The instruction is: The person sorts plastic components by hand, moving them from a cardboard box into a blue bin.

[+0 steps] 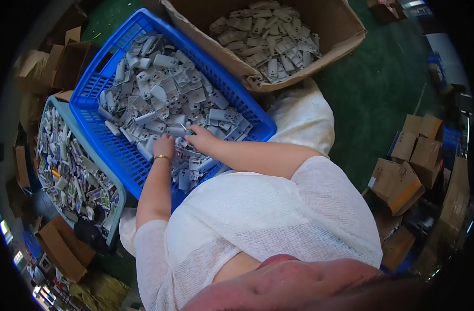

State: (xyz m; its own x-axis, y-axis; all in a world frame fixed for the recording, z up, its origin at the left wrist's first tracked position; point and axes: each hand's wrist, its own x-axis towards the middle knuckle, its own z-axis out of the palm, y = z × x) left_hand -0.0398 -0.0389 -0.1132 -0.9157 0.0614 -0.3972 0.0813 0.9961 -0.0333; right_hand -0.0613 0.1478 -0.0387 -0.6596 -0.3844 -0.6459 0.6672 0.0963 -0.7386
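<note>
My right hand (200, 139) is closed round a small screwdriver-like tool (189, 131) with a green handle, its thin metal shaft pointing up and to the left. Just to its left, my left hand (164, 145) is closed, fingertips bent down among the pale plastic parts; what it grips, if anything, is hidden. Both hands are over a large blue plastic basket (129, 168), near its front end. Heaped inside are many white and grey plastic housings (167, 85), some block-shaped, some flat. A gold bracelet circles my left wrist.
A cardboard box (333, 31) with more pale plastic parts stands behind the basket on the right. At the left is a grey-green tub (118, 189) of mixed parts. A white sack (304, 116) lies beside the basket. Cardboard cartons (397, 181) are piled at the right on green floor.
</note>
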